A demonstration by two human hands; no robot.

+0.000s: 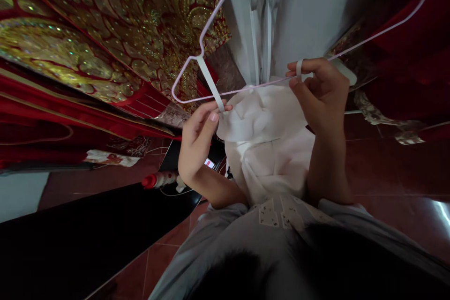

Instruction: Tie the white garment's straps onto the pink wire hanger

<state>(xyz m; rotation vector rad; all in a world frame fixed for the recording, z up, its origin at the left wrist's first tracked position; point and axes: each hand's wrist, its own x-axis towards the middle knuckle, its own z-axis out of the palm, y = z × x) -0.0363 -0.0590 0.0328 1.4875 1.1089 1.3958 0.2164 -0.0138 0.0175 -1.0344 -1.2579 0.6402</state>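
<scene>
A white garment (267, 140) hangs in front of me from a thin pale wire hanger (225, 4). My left hand (197, 143) is closed in a pinch on the garment's left strap (211, 83), which loops over the hanger's left shoulder. My right hand (321, 96) is closed on the right strap (299, 68), holding it against the hanger's lower bar. The hanger's hook is out of view above.
Red and gold embroidered garments (105, 33) hang at the left, dark red fabric (415, 56) at the right. A white wall corner (298, 9) stands straight ahead. A black surface (87, 229) with a red-capped object (156, 180) lies lower left on the red tiled floor (386, 168).
</scene>
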